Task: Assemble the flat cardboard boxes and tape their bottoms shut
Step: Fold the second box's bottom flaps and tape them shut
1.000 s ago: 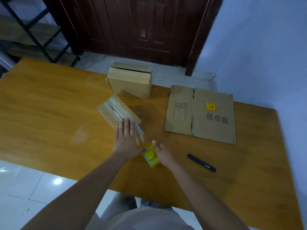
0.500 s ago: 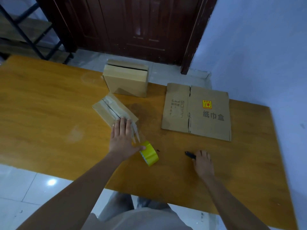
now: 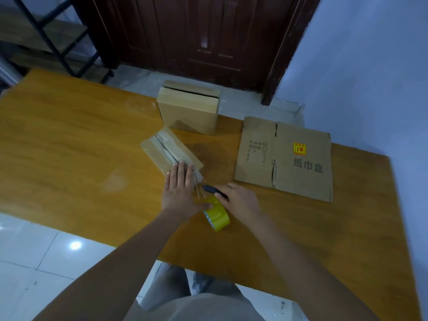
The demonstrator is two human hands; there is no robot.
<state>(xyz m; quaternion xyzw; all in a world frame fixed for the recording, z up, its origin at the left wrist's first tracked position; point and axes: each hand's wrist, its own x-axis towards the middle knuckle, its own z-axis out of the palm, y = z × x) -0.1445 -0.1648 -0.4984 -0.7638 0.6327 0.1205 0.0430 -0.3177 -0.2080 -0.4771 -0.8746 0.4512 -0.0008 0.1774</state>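
A small cardboard box (image 3: 162, 149) lies on the wooden table (image 3: 69, 140) with clear tape along its seam. My left hand (image 3: 179, 191) presses flat on the box's near end and the tape strip, fingers straight, thumb touching the yellow tape roll (image 3: 217, 215). The strip runs from the box down to the roll. My right hand (image 3: 240, 200) grips a dark utility knife (image 3: 212, 189), its tip close to the stretched tape just right of my left fingers.
An assembled box (image 3: 190, 112) stands at the table's far edge. A flat unfolded carton (image 3: 287, 158) with printed characters lies to the right. A dark door and a metal shelf frame are behind the table; a blue wall is on the right.
My right hand let go of the tape roll, reached right to the knife on the table, picked it up and brought it back to the tape strip. My left hand stayed on the box.
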